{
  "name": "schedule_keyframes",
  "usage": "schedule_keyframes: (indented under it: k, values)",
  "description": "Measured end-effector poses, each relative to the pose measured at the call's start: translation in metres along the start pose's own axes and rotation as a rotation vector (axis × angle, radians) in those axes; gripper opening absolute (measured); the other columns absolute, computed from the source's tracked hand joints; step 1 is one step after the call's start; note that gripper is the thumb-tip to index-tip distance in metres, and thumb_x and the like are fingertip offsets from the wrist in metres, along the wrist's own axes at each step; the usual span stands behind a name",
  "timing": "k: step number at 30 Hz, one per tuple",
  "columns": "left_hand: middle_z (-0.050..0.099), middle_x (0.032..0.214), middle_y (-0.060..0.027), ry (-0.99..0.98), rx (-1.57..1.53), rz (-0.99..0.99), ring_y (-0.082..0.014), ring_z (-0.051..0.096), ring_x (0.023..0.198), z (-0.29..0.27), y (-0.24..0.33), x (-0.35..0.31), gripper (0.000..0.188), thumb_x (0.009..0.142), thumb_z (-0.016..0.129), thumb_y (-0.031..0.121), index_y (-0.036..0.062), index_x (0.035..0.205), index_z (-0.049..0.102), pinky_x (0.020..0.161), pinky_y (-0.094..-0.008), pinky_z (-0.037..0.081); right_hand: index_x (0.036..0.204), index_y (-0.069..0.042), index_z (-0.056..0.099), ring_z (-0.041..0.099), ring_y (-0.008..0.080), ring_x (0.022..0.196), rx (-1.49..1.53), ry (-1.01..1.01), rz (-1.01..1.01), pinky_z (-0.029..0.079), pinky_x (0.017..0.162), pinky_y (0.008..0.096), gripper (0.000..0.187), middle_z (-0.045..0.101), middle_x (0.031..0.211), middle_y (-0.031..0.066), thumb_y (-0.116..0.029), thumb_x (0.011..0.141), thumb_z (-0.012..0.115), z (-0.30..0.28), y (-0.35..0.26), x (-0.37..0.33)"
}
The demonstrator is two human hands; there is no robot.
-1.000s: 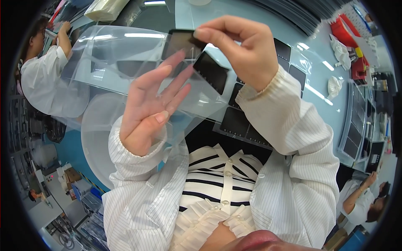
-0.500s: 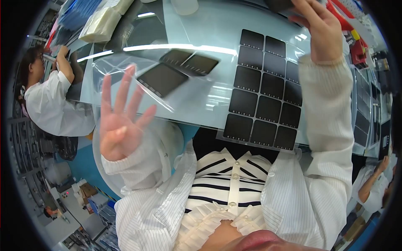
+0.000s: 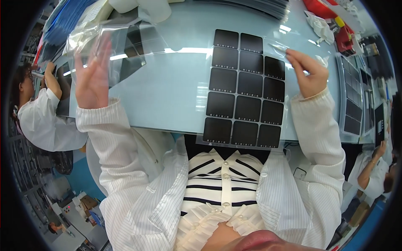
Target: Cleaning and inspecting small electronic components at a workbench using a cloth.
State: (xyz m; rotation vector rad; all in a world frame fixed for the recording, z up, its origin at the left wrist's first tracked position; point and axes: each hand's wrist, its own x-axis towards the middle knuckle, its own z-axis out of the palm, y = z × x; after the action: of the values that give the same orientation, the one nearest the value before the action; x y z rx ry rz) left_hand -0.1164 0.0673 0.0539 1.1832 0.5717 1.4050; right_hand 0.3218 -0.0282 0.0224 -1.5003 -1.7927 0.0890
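Now, sheet: black square panels sheet (image 3: 244, 90) flat on the pale table (image 3: 176, 92), long axis running away from the person.
Left hand (image 3: 92, 77): fingers spread, against clear plastic bag (image 3: 113, 46).
Right hand (image 3: 307, 73): fingertips pinched on clear film (image 3: 278, 48).

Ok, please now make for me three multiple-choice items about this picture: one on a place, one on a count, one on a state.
1. Which corner of the grid of black squares has no square?
A. far right
B. near left
C. near right

2. How many black squares lie in the grid?
A. 9
B. 14
C. 20

3. How is the left hand?
A. clenched in a fist
B. flat on the table
C. open, fingers spread, at a clear plastic bag

Key: 1 A, the farthest row has only two squares, with its right place bare. 2 B, four rows of three plus that row of two. 3 C, its fingers fan out against the bag.
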Motion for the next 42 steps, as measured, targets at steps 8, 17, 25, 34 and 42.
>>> schedule_keyframes:
  k: [8, 17, 25, 34, 42]
  values:
    - [0.027, 0.138, -0.0321, 0.409, 0.152, -0.212, -0.0397, 0.039, 0.126, -0.026, -0.015, -0.059, 0.099, 0.084, 0.064, 0.006, 0.0027, 0.140, -0.018, 0.107, -0.0431, 0.034, 0.099, -0.004, 0.069, 0.065, 0.0246, 0.095, -0.295, -0.048, -0.146, 0.051, 0.082, 0.0303, 0.019, 0.068, 0.101, 0.0109, -0.004, 0.080, 0.066, 0.011, 0.011, -0.004]
    - [0.045, 0.128, -0.0259, 0.179, 0.211, -0.493, -0.0341, 0.054, 0.110, -0.092, 0.009, -0.092, 0.110, 0.059, 0.077, 0.054, -0.0027, 0.138, 0.024, 0.083, -0.0346, 0.052, 0.097, -0.010, 0.071, 0.063, 0.0219, 0.100, -0.406, -0.064, -0.182, 0.051, 0.083, 0.0299, 0.017, 0.068, 0.101, 0.0048, -0.011, 0.081, 0.065, 0.016, 0.015, 0.007]
    - [0.067, 0.080, -0.0180, -0.380, 0.248, -0.844, -0.0221, 0.066, 0.065, -0.065, 0.033, -0.104, 0.091, 0.070, 0.043, 0.078, -0.0072, 0.097, 0.062, 0.040, -0.0200, 0.043, 0.096, -0.011, 0.071, 0.063, 0.0205, 0.099, -0.470, -0.057, -0.236, 0.051, 0.082, 0.0301, 0.017, 0.068, 0.101, 0.0033, -0.014, 0.081, 0.065, 0.014, 0.024, 0.009]
    - [0.066, 0.071, -0.0086, -0.964, 0.223, -0.501, -0.0117, 0.056, 0.050, 0.020, 0.016, -0.087, 0.057, 0.093, 0.043, 0.049, -0.0023, 0.081, 0.065, 0.042, -0.0208, 0.039, 0.099, -0.011, 0.069, 0.063, 0.0201, 0.099, -0.517, -0.109, -0.310, 0.052, 0.081, 0.0313, 0.018, 0.068, 0.101, 0.0019, -0.010, 0.081, 0.063, 0.016, 0.027, 0.009]
    - [0.064, 0.081, -0.0074, -0.264, 0.623, -0.452, -0.0117, 0.057, 0.066, 0.101, -0.044, -0.070, 0.019, 0.091, 0.049, 0.009, -0.0016, 0.094, 0.064, 0.053, -0.0206, 0.041, 0.108, -0.015, 0.067, 0.060, 0.0232, 0.095, -0.438, 0.234, -0.373, 0.048, 0.079, 0.0293, 0.032, 0.066, 0.105, 0.0067, -0.013, 0.077, 0.071, -0.026, 0.053, 0.022]
